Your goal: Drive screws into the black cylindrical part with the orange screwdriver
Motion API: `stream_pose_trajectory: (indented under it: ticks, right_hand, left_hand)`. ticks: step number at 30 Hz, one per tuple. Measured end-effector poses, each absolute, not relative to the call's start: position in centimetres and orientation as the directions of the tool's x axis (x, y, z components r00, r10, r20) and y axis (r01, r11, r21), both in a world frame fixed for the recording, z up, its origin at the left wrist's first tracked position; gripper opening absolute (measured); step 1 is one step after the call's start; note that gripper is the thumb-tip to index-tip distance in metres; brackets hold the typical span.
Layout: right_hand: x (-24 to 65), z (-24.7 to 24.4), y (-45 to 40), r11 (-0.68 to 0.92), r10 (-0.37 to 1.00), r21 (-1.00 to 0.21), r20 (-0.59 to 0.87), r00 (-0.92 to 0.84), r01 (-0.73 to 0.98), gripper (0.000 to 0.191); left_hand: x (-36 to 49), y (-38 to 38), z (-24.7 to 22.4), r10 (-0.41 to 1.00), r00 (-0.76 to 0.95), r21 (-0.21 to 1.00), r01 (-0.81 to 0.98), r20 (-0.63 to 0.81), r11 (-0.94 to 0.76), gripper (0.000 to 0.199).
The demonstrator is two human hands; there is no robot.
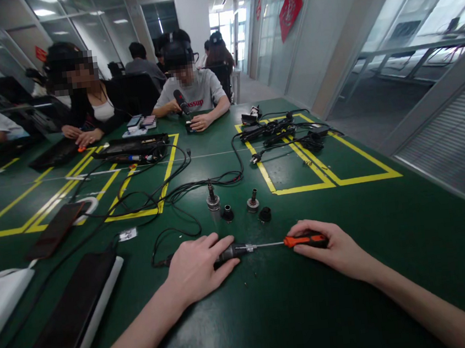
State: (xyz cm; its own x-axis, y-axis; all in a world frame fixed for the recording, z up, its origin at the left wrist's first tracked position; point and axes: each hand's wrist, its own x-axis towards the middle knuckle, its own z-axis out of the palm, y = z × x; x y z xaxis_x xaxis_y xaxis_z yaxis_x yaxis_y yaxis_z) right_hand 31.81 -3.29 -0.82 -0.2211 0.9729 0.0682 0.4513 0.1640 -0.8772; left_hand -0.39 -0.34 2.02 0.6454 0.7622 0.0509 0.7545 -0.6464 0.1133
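Observation:
My left hand [198, 263] is closed round a black cylindrical tool handle [238, 250] that lies level on the green table, its cable trailing left. At its right end shows a small metallic fitting [249, 248]. My right hand [327, 244] grips the orange and black handle of a screwdriver [301, 240]. The screwdriver's thin shaft points left and meets or overlaps that fitting; whether it engages a screw I cannot tell. Beyond the tool stand two metal parts with round bases, the left one [213, 201] and the right one [252, 200], beside two black cone-shaped caps [265, 214].
Tiny screws [246, 284] lie just below the tool. Loose black cables [184, 187] cross the table to the left, near phones [58, 231] and a dark slab-like device [70, 315]. Bundled cords [272, 131] lie at the back right. Co-workers [190, 90] sit across the table.

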Motion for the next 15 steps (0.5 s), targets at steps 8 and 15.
stream_pose_trajectory:
  ticks: [8,15]
  right_hand:
    - [31.7,0.7,-3.5,0.190,0.956,-0.835,0.037,-0.292,0.516,0.043]
    - [32.2,0.3,-3.0,0.321,0.915,-0.794,0.120,-0.384,0.516,0.024]
  left_hand:
    - [-0.2,-0.4,2.1,0.765,0.643,0.101,0.759,0.033,-0.643,0.032]
    - [-0.2,-0.4,2.0,0.739,0.670,0.133,0.727,0.078,-0.673,0.030]
